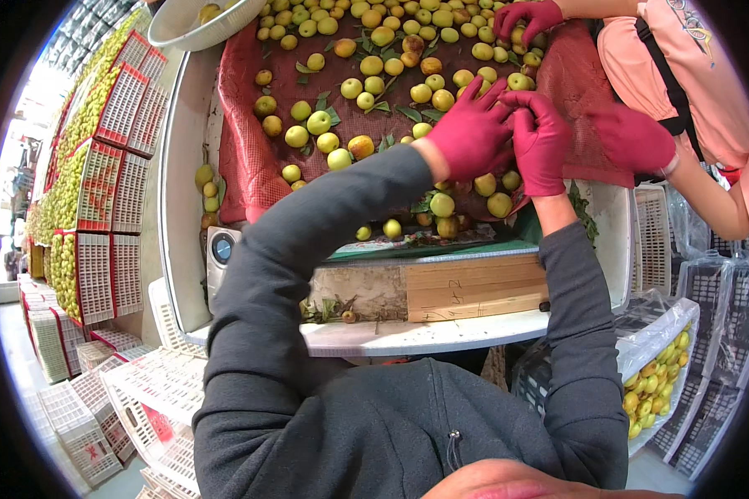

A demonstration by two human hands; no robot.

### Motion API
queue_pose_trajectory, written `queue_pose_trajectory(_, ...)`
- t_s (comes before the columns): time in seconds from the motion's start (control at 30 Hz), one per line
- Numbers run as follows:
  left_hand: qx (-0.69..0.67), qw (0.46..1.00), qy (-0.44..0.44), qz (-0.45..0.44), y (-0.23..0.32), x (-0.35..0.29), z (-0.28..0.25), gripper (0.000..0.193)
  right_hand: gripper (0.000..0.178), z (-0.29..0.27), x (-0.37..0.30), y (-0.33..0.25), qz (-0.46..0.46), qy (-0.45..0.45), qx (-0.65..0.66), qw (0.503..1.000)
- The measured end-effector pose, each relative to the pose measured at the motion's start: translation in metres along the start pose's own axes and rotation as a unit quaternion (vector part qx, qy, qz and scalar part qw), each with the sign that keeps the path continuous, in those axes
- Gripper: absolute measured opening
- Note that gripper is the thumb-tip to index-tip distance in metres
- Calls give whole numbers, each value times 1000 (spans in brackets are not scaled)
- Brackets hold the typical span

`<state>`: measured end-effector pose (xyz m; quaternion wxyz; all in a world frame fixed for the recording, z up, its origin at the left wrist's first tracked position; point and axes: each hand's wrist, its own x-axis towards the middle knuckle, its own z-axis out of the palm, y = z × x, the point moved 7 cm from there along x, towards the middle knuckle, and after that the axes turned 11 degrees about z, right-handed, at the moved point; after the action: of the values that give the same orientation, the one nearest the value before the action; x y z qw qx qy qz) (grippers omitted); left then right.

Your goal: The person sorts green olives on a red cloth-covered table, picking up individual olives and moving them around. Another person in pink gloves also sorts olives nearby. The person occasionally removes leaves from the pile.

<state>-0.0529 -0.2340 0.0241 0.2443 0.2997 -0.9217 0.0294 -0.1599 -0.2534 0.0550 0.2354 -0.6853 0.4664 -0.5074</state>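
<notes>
Both my hands wear dark pink gloves and meet over a bed of small round yellow-green fruit (319, 123). My left hand (472, 131) reaches across with its fingers stretched toward the right one; no fruit shows in it. My right hand (543, 143) is bent closed, thumb and forefinger drawn together at the left fingertips. Whatever the right fingers pinch, if anything, is too small to make out. Under the hands lies a dark red mesh cloth (250, 125), with leaves scattered among the fruit, some of which have brown or orange patches.
A co-worker's pink-gloved hands (637, 140) work at the right side. A pale trough wall (183, 200) and wooden board (474, 287) bound the fruit. White basket (204, 29) stands far left; fruit-filled crates (100, 187) stack left. Right, a plastic-lined crate (674, 333) holds yellow fruit.
</notes>
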Motion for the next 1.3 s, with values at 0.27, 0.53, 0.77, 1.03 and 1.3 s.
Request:
queue_pose_trajectory(0.27, 14, 998, 26, -56, -7, 3, 38, 62, 24, 4, -3, -1, -5, -2, -6, 1000)
queue_pose_trajectory(0.53, -16, 997, -63, 38, 54, -75, -10, 69, 23, 2, 1, -1, 14, 10, 9, 1000)
queue_pose_trajectory(0.77, 46, 994, -101, -3, 19, -124, -67, 67, 23, -1, 3, 0, 29, 5, 12, 999)
queue_pose_trajectory(1.03, 88, 875, 20, -476, -169, -249, -93, 94, 22, 8, 1, -7, -8, 1, 5, 1000)
queue_pose_trajectory(1.3, 150, 915, -163, -337, -54, -193, -63, 89, 21, 6, 3, -6, -33, 12, -31, 999)
